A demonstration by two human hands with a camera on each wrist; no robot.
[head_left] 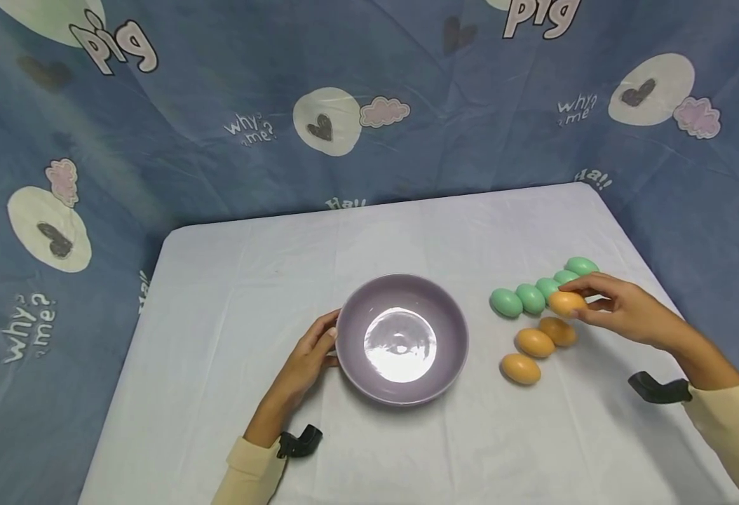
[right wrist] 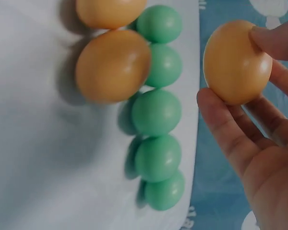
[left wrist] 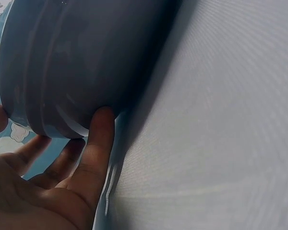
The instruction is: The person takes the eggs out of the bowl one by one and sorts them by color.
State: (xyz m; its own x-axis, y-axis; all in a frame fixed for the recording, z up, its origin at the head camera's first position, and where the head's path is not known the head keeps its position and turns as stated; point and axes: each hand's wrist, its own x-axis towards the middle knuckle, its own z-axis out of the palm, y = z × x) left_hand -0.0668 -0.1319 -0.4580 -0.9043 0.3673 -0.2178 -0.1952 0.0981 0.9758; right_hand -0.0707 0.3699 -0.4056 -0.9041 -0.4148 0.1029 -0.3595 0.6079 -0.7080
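A purple bowl point(head_left: 353, 365) with a glossy inside stands upright on the white table. At its left side my left hand point(head_left: 306, 361) holds it, thumb at the rim and fingers point(left wrist: 102, 139) against the outer wall low down. My right hand point(head_left: 622, 308) pinches an orange egg point(head_left: 566, 304) between thumb and fingertips, raised over the row of eggs. In the right wrist view this egg point(right wrist: 236, 62) shows whole. Three more orange eggs point(head_left: 535, 343) lie on the table below it. Several green eggs point(head_left: 506, 302) form a slanting row behind them.
White cloth covers the table point(head_left: 237, 393). A blue printed curtain point(head_left: 205, 168) hangs behind the table and along its sides. Black bands point(head_left: 658, 388) sit on both wrists near the cream sleeves point(head_left: 732, 421).
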